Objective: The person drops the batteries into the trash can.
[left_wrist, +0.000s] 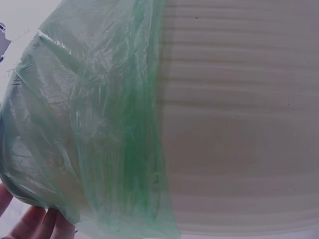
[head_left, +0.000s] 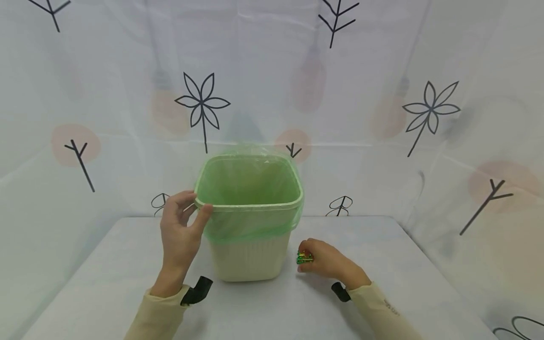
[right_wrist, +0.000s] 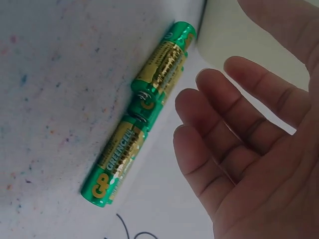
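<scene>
A cream trash bin (head_left: 250, 259) stands upright on the table, lined with a pale green plastic bag (head_left: 248, 224) folded down over its rim. My left hand (head_left: 182, 236) holds the bin at the near left corner of the rim, thumb on the front side and fingers round the left side. Some of its fingers (left_wrist: 52, 224) show against the bag in the left wrist view. Right of the bin, my right hand (head_left: 325, 259) is beside several green and gold GP batteries (right_wrist: 119, 154). In the right wrist view its fingers (right_wrist: 194, 149) are loosely bent, apart from the batteries.
The white table (head_left: 127, 264) has its far edge just behind the bin. A white curtain (head_left: 255, 61) with printed black plants hangs behind and at both sides. A black wrist strap piece (head_left: 197, 290) sticks out from the left cuff, another (head_left: 341, 292) from the right.
</scene>
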Available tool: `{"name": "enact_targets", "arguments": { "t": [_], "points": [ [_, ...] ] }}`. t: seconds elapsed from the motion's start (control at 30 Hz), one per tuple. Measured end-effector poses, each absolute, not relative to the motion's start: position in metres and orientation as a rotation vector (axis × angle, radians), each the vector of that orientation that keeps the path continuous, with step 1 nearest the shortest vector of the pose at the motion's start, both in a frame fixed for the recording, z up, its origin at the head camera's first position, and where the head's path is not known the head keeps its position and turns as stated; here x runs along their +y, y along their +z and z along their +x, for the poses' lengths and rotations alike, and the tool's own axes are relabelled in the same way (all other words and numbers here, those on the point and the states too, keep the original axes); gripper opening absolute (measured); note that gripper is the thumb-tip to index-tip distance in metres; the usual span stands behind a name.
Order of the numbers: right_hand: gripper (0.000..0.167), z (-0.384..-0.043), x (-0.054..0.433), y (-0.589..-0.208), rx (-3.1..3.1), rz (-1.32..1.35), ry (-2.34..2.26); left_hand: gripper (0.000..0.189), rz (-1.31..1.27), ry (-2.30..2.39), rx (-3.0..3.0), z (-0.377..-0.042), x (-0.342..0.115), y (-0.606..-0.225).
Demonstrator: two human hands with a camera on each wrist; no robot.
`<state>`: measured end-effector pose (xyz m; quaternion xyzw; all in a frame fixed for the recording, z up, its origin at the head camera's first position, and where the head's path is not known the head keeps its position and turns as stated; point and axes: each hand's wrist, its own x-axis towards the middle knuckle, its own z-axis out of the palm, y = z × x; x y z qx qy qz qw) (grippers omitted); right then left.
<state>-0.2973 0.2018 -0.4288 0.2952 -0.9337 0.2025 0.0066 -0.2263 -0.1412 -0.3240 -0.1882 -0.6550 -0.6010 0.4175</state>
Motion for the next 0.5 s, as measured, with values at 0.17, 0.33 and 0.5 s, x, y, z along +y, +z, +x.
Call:
{"name": "enact_targets", "arguments": {
  "t": [0.17,0.33,0.5],
  "points": [
    [0.034,-0.297,0.2,-0.433,-2.931,0.928,0.588,0.041,-0.48,-1.504,-1.641,-0.227,-0.142,-0.324],
    [0.033,-0.298,0.198,-0.437,-2.905,0.966,0.568,0.041,-0.477,-1.503,-1.641,-0.226,-0.142,-0.323],
    [0.03,-0.297,0.199,-0.44,-2.887,0.982,0.501,0.041,-0.467,-1.5,-1.649,-0.225,-0.142,-0.323]
  ]
}}
